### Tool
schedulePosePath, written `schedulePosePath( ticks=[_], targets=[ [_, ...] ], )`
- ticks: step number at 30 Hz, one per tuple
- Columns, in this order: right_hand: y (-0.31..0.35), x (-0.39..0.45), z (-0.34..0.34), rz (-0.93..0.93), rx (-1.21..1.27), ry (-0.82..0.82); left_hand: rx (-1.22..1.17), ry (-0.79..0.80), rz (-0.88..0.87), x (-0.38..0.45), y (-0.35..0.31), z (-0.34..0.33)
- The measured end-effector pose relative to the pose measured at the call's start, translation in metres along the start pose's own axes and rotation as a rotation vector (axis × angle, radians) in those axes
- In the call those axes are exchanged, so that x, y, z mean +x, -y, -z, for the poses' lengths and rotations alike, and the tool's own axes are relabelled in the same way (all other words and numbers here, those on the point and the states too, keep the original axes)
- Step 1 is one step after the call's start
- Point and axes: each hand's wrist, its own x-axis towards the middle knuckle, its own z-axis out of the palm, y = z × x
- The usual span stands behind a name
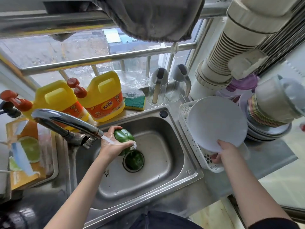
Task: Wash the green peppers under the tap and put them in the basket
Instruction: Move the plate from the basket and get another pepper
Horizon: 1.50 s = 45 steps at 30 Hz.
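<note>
Green pepper sits in your left hand under the tap, over the sink: light, firm, slick when wet, so cup its shoulders. Your right hand grips the white plate over the basket.

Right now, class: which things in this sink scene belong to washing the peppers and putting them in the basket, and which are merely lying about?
Belongs to the job:
green pepper, gripped by the left hand
second pepper over the drain
tap, running
sink
white basket
right hand, holding the white plate

Lying about:
two yellow detergent bottles
sponge
two glass pourers
stacked bowls
</note>
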Motion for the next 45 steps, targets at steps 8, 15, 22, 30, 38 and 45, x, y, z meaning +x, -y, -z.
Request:
schedulePosePath(
  ticks=[8,15,22,30,38,45],
  targets=[
    [0.008,0.002,0.001,-0.038,0.071,0.173,-0.008,0.005,0.012,0.002,-0.001,0.000],
    [-0.001,0.007,0.006,0.004,0.028,0.288,0.015,0.004,0.033,0.006,-0.001,0.000],
    [0.004,0.009,0.013,0.023,0.146,0.378,0.020,-0.004,0.027,0.003,0.000,0.000],
    [0.029,-0.003,0.050,0.360,0.033,0.155,0.029,0.001,-0.009,-0.001,-0.002,-0.002],
    [0.051,-0.027,0.112,0.682,0.039,0.088,0.174,0.022,-0.039,-0.004,-0.002,0.001],
    [0.042,-0.017,0.120,0.583,0.139,0.074,0.089,-0.005,0.003,-0.002,-0.011,-0.002]
  ],
)
